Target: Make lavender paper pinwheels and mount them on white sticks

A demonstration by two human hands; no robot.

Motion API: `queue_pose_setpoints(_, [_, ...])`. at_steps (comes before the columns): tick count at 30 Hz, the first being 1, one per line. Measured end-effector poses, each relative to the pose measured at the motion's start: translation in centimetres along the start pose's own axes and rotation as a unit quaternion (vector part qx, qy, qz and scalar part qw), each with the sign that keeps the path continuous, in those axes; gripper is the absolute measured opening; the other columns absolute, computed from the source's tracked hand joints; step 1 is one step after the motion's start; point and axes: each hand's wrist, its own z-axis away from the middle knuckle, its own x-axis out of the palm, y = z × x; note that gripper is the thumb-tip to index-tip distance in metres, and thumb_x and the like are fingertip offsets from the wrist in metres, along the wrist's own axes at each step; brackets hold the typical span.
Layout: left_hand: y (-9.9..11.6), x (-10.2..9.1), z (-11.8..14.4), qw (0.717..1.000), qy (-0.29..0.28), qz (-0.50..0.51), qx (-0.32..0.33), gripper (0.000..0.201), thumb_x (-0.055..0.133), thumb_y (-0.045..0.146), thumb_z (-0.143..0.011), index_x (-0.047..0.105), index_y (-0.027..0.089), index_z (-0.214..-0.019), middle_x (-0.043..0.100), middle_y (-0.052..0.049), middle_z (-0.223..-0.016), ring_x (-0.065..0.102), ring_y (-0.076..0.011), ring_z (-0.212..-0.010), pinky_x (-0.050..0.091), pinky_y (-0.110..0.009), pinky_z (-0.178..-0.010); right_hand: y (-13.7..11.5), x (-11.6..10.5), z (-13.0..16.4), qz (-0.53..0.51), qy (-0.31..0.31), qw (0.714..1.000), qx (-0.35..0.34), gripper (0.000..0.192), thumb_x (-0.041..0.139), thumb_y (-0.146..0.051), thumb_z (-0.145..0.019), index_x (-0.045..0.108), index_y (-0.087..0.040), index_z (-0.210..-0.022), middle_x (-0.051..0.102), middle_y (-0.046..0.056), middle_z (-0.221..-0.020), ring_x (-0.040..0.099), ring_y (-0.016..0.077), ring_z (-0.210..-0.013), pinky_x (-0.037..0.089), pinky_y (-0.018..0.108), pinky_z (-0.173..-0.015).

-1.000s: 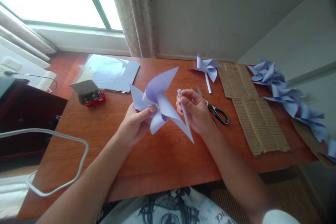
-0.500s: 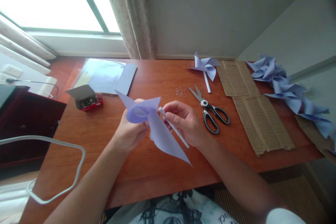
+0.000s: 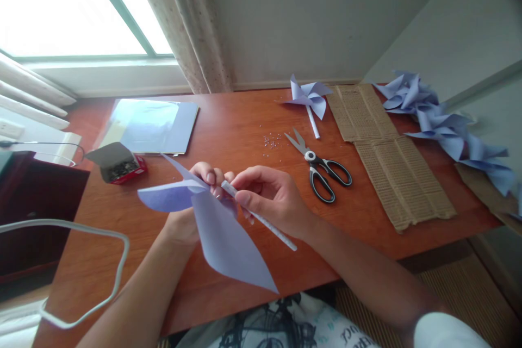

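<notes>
— Pinwheel [image 3: 212,223] of lilac paper: who is holding it in the head view?

— The left hand [image 3: 191,212] is gripping it at the hub, fingers curled shut behind the blades, above the near middle of the wooden table [image 3: 244,119].

— And the right hand [image 3: 271,198]?

— It is pinching a white stick [image 3: 261,217], its tip touching the hub.

— What is lying around?

— Scissors [image 3: 322,166] just right of the hands, a finished pinwheel [image 3: 306,97] beyond them, corrugated cardboard [image 3: 391,157] farther right.
</notes>
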Motion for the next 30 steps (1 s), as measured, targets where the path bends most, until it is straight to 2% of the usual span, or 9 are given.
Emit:
queue_pose_setpoints(6, [0.4,0.9,-0.2,1.000,0.005,-0.028,-0.002,0.032,0.097,0.036,-0.046,0.069,0.032,-0.062,0.049,0.001,-0.053,0.039,-0.0150,-0.050,0.036,-0.028,-0.036,0.1,0.1,0.1,-0.005,0.000,1.000,0.012,0.029,0.086,-0.037,-0.075,0.068,-0.018,-0.090,0.069,-0.003,-0.074,0.061,0.0086,-0.061,0.051,0.019,-0.053])
queue_pose_setpoints(9, [0.5,1.3,-0.2,0.999,0.016,-0.033,0.006,0.034,0.098,0.042,-0.044,0.070,0.031,-0.061,0.050,0.001,-0.053,0.037,-0.0137,-0.047,0.032,-0.028,-0.034,0.0,0.1,0.0,-0.006,0.008,1.000,0.016,0.030,0.087,-0.038,-0.074,0.068,-0.020,-0.089,0.069,-0.003,-0.074,0.062,0.0090,-0.060,0.052,0.020,-0.053])
queue_pose_setpoints(13, [0.6,1.7,-0.2,0.999,0.020,-0.049,0.009,0.036,0.098,0.041,-0.040,0.070,0.031,-0.061,0.049,0.001,-0.053,0.034,-0.0135,-0.047,0.029,-0.029,-0.033,-0.3,0.2,0.0,-0.020,0.007,0.999,0.026,0.029,0.088,-0.037,-0.073,0.069,-0.020,-0.087,0.069,-0.003,-0.074,0.062,0.0094,-0.060,0.054,0.021,-0.054])
queue_pose_setpoints(17, [0.5,1.8,-0.2,0.998,0.027,-0.048,0.012,0.038,0.099,0.041,-0.037,0.070,0.032,-0.060,0.050,0.000,-0.053,0.036,-0.0150,-0.049,0.032,-0.030,-0.035,-0.4,0.3,0.1,-0.019,0.007,0.999,0.033,0.029,0.088,-0.037,-0.072,0.069,-0.019,-0.087,0.068,-0.003,-0.075,0.061,0.0093,-0.060,0.054,0.022,-0.055])
queue_pose_setpoints(24, [0.1,0.9,-0.3,1.000,-0.006,-0.012,0.019,0.033,0.095,0.044,-0.050,0.070,0.030,-0.067,0.054,0.001,-0.058,0.043,-0.0155,-0.052,0.039,-0.031,-0.040,-0.1,0.2,0.2,-0.022,-0.004,1.000,0.013,0.024,0.087,-0.032,-0.075,0.070,-0.019,-0.088,0.067,-0.004,-0.073,0.060,0.0082,-0.060,0.053,0.021,-0.056])
queue_pose_setpoints(30, [-0.1,0.5,-0.4,0.999,-0.016,-0.004,0.031,0.036,0.096,0.044,-0.050,0.069,0.029,-0.069,0.056,0.002,-0.060,0.049,-0.0163,-0.054,0.041,-0.029,-0.041,-0.1,0.1,0.2,-0.023,-0.001,1.000,0.021,0.024,0.085,-0.035,-0.076,0.070,-0.020,-0.089,0.066,-0.004,-0.072,0.059,0.0089,-0.058,0.055,0.023,-0.058])
